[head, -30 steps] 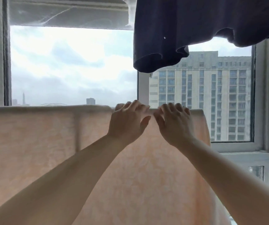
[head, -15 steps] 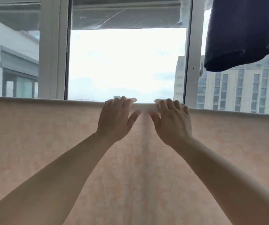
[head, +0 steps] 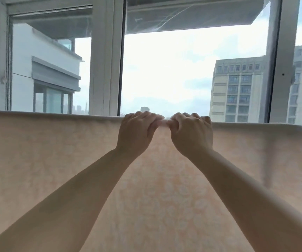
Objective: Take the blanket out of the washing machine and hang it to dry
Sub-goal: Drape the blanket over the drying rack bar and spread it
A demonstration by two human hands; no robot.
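Blanket is up: pale peach, faint leaf print, draped over a bar or line I can't see under the fold, top edge running level across the whole view in front of the window frame. Washing machine not in view.

My left hand and right hand sit side by side at the middle of the top edge, thumbs nearly touching. Both are curled closed over the fold, fingers hooked to the far side, pinching cloth.

Risks, as I judge them:
- Wet cloth is heavy. If more hangs on 1 side than the other, it could creep off once I let go.
- Both grips are at the centre; pulling here could bunch the middle and leave a ridge that dries slowly.
- A vertical crease shows at right; left doubled, it stays damp.
- Far side hidden, so I can't tell how much overhang is there.
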